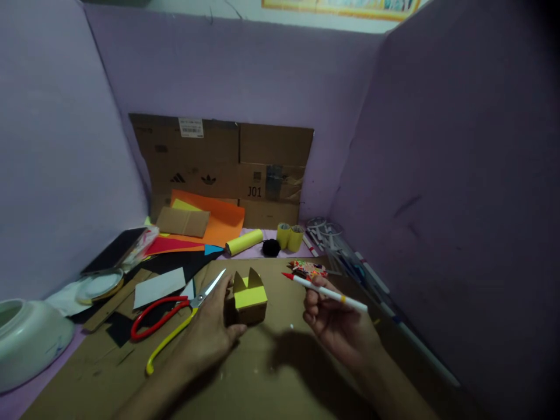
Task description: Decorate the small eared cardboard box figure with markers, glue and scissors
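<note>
My right hand [336, 326] is closed on a white felt-tip pen [331, 294] with a red front end and a yellow band. The red end points left, and the pen is held clear of the mat. My left hand [212, 329] curves round the left side of a small cardboard box [251, 306], its thumb by the lower front edge and its fingers behind. Yellow paper covers part of the box, and two pointed brown ears stand up from it. Scissors [195, 304] with one red and one yellow handle lie left of that hand, blades apart, partly hidden by it.
Brown cardboard [262, 379] covers the work surface. Coloured paper [225, 221], a yellow tube [245, 242], black yarn [271, 248] and two short yellow rolls [290, 237] lie at the back. Pens [371, 273] line the right wall; a white pot [32, 344] stands left.
</note>
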The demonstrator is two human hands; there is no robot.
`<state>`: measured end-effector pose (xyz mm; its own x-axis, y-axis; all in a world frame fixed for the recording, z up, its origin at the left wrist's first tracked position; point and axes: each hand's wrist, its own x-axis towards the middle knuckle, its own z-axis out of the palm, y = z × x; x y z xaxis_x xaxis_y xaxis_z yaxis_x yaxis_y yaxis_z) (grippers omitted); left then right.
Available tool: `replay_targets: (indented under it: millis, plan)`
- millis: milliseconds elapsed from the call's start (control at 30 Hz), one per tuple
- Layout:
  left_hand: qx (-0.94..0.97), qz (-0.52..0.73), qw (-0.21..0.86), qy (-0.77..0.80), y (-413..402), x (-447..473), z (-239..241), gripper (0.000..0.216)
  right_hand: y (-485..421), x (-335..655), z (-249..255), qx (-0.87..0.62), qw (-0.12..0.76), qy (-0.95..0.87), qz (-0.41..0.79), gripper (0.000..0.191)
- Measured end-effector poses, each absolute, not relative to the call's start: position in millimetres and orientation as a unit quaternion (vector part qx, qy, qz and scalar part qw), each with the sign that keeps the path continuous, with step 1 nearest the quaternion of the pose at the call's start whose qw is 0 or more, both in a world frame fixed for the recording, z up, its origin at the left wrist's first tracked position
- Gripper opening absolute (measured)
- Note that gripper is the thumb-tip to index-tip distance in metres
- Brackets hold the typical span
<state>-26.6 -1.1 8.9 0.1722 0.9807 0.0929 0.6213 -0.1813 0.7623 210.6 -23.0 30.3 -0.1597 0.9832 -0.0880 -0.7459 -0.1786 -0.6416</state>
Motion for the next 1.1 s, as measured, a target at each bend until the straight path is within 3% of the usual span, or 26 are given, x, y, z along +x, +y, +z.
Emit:
replay_targets:
  millis: [367, 433, 567, 667, 833, 1100]
  plan:
    - [0.662, 0.367, 0.37, 0.539, 11, -21, 4, 0.073, -20, 198, 12, -0.257, 0.596, -0.245, 0.721, 0.037]
    - [0.633, 0.393, 0.424, 0.515, 8, -18, 10, 0.069, -20, 198, 9, -0.266, 0.614, -0.25, 0.699, 0.038]
    - [0.491, 0.413, 0.63, 0.437, -4, -8, 16, 0.06, -22, 193, 0, -0.304, 0.65, -0.302, 0.628, 0.046]
    - [0.442, 0.367, 0.71, 0.407, -14, -1, 11, 0.058, -26, 186, -7, -0.32, 0.613, -0.387, 0.61, 0.052]
    - [0.489, 0.391, 0.723, 0.292, -20, 1, 4, 0.062, -32, 178, -7, -0.36, 0.574, -0.434, 0.593, 0.052]
    - [0.461, 0.406, 0.739, 0.276, -19, -1, 6, 0.061, -29, 176, -6, -0.391, 0.564, -0.451, 0.57, 0.05]
